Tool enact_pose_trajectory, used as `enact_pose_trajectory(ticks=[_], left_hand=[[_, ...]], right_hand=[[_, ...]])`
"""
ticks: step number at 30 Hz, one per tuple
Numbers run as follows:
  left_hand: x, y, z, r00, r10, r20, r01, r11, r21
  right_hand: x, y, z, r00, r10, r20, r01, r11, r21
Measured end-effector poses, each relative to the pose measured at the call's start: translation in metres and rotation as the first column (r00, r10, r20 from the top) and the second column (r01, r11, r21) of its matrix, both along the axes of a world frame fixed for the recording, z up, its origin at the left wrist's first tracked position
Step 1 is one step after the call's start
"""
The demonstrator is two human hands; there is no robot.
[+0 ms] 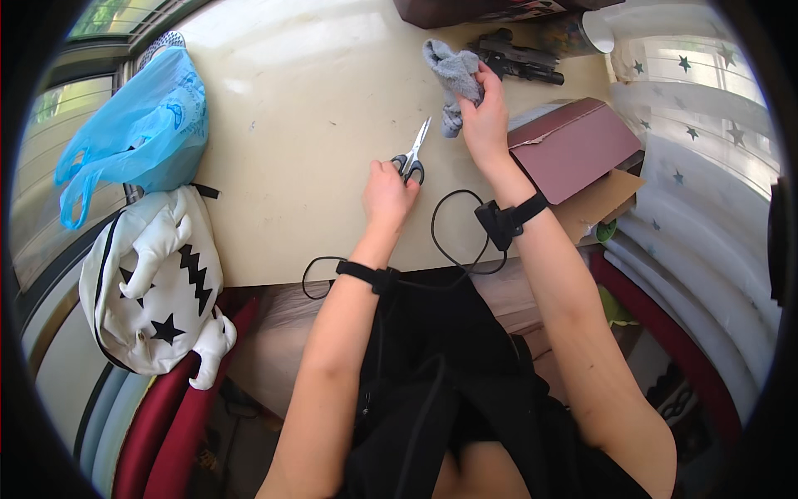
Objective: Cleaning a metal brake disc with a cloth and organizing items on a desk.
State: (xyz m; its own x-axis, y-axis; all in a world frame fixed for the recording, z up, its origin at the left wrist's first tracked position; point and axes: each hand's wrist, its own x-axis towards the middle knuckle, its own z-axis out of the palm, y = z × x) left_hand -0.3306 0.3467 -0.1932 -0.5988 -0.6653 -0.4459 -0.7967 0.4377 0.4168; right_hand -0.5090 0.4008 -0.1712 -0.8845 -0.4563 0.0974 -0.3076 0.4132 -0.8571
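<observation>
My left hand (388,194) has its fingers at the black handles of a pair of scissors (414,150), whose blades point away from me over the cream tabletop (299,156). Whether the scissors are lifted or rest on the top cannot be told. In my right hand (487,118) is a crumpled grey fuzzy cloth (452,68), perhaps a sock, pinched between thumb and fingers. The cloth is to the upper right of the scissors. Just beyond my right hand lies a black toy-like pistol (517,56).
A maroon cardboard box (576,150) lies at the right, beside a starred curtain (692,131). A clear cup (576,34) lies behind the pistol, near a dark box (492,9). At left are a blue plastic bag (149,118) and a white backpack (168,293). Black cable loops join my wrist straps.
</observation>
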Motion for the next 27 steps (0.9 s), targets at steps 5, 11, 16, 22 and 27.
enact_pose_trajectory(ticks=[5,11,16,22,27], left_hand=[[0.092,-0.044,0.016,0.974,0.132,-0.184,-0.137,0.99,-0.018],[0.186,-0.093,0.045,0.91,0.394,-0.13,-0.389,0.919,0.065],[0.238,-0.095,0.04,0.843,0.518,-0.142,-0.517,0.855,0.05],[0.285,-0.102,0.041,0.847,0.523,-0.098,-0.527,0.85,-0.019],[0.29,-0.104,0.042,0.86,0.492,-0.135,-0.495,0.869,0.012]], right_hand=[[-0.004,-0.016,-0.029,0.992,0.097,-0.081,-0.068,0.951,0.302],[0.098,-0.035,-0.069,0.937,0.24,-0.256,-0.114,0.898,0.424],[0.155,-0.058,-0.038,0.898,0.439,-0.013,-0.431,0.885,0.176],[0.055,-0.034,-0.021,0.977,0.151,-0.149,-0.105,0.953,0.283],[0.064,-0.066,-0.044,0.964,0.135,-0.229,0.001,0.86,0.51]])
